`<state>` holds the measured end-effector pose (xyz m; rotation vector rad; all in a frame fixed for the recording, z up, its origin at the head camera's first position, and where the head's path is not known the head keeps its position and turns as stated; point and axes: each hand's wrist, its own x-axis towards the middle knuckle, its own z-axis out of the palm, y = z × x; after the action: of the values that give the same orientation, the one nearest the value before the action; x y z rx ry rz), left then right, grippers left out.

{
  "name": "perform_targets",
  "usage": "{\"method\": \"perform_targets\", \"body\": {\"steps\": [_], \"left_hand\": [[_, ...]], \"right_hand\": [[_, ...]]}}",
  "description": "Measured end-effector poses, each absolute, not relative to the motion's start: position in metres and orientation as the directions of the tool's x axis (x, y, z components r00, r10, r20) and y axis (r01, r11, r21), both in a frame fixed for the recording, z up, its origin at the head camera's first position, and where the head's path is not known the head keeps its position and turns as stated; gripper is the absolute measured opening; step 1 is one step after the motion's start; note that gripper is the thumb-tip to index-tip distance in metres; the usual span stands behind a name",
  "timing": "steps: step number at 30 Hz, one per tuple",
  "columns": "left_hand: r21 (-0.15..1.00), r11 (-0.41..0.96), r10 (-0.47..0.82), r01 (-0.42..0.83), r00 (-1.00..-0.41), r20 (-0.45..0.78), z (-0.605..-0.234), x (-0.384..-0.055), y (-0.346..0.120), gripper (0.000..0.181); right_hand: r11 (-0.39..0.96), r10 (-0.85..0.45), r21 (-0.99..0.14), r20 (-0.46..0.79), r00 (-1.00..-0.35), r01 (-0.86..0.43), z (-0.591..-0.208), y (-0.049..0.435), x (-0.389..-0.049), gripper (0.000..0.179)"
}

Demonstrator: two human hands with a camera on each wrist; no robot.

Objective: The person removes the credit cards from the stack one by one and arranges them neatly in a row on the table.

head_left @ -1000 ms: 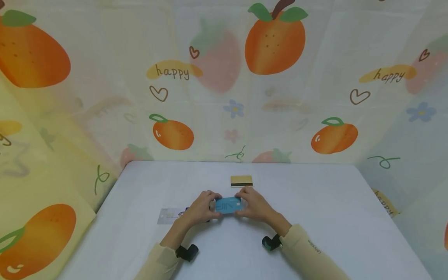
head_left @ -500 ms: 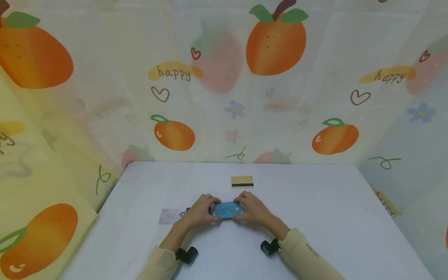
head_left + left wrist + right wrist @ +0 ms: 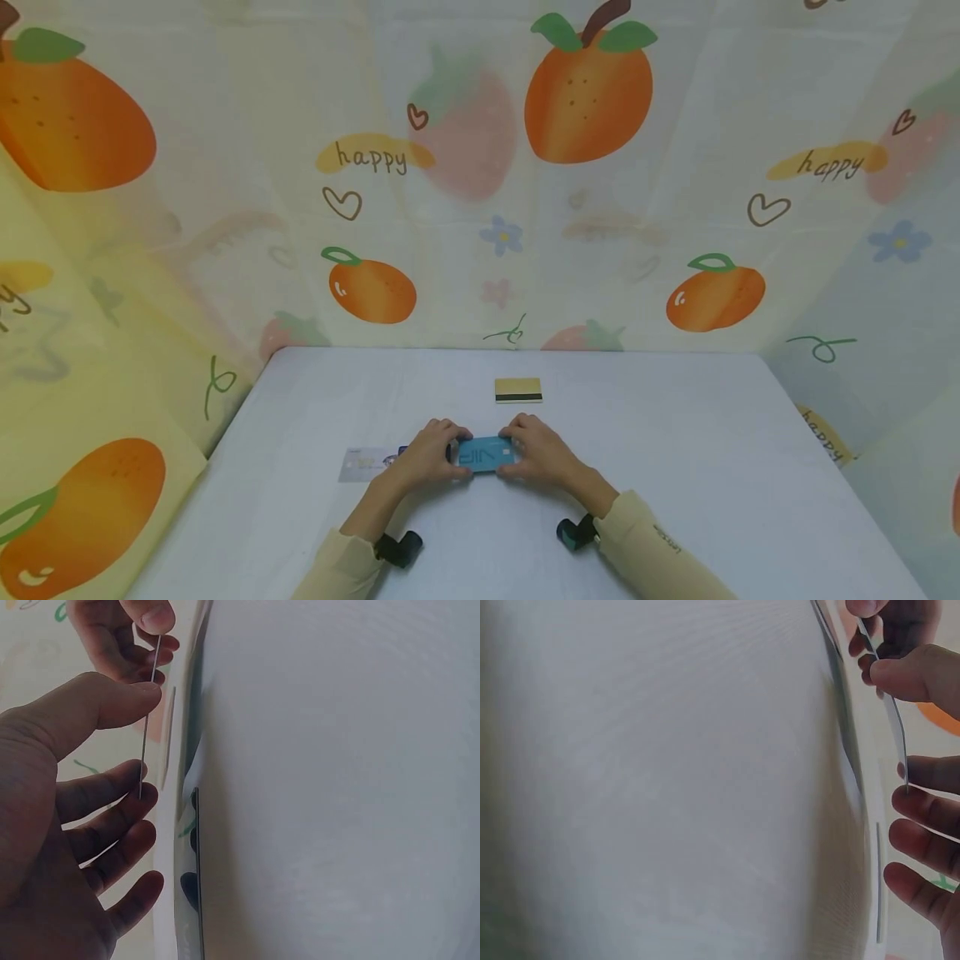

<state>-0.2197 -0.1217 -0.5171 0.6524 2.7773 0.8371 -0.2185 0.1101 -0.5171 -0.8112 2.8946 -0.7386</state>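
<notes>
A blue plastic card [image 3: 486, 455], printed with large letters and a small chip mark, is held between both hands in the head view. My left hand [image 3: 433, 452] pinches its left end between thumb and fingers. At the right end my right hand [image 3: 542, 450] grips it the same way. Both wrist views show the card edge-on: a thin line in the left wrist view, and the card [image 3: 895, 727] looks slightly bowed in the right wrist view. It appears raised off the table. Left of my left hand lies a silvery-grey card [image 3: 363, 465]; a dark blue piece beside it is partly hidden by that hand.
A gold card [image 3: 517, 390] with a dark stripe lies beyond the hands on the white table [image 3: 660, 417]. Fruit-printed cloth [image 3: 465, 250] hangs behind the table and along its sides.
Both hands have come down and slightly nearer the person with the blue card, opening a wider gap to the gold card. The other cards stay where they lay.
</notes>
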Motion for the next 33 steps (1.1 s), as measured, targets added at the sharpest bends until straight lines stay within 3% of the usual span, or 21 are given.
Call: {"method": "perform_targets", "body": {"steps": [33], "left_hand": [[0.508,0.781,0.448,0.364,-0.893,-0.048,-0.52,-0.221,-0.128,0.048]], "right_hand": [[0.801,-0.521,-0.343,0.004,-0.854,-0.49,-0.521,0.093,-0.226,0.052]]}}
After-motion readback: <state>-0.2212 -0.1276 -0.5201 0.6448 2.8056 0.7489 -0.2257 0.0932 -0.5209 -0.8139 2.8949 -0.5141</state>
